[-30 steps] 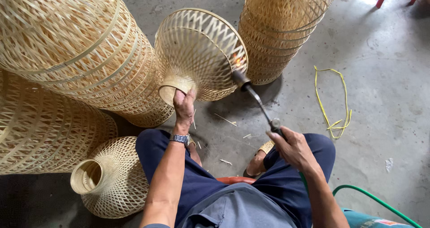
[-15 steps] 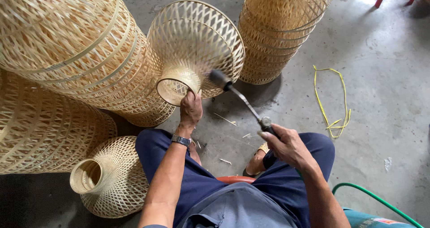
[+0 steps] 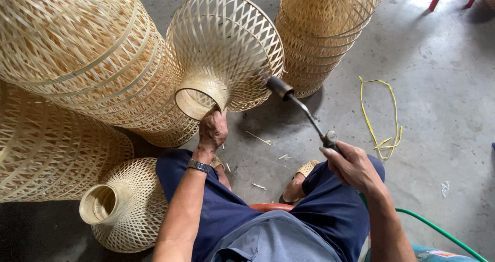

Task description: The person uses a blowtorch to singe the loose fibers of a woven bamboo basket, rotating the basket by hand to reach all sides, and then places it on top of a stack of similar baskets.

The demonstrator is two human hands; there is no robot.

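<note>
One woven bamboo shade is in work, tipped on its side over the concrete floor, its wide mouth facing away from me and its narrow collar toward me. My left hand grips the lower rim of that collar, fingers curled closed around the weave. My right hand is wrapped tight around the handle of a gas torch; its thin metal neck slants up and left, and the dark nozzle sits just beside the flared edge of the shade, near its right side. I cannot tell whether the nozzle touches the weave.

Left of the shade, touching it, lies a stack of large woven shades. A second stack stands upright behind it, near the far edge of the floor. A smaller woven shade rests beside my left knee, collar pointing left. A loop of yellow cord lies on the floor to the right, well apart from the torch. A green hose curves along the near right corner.
</note>
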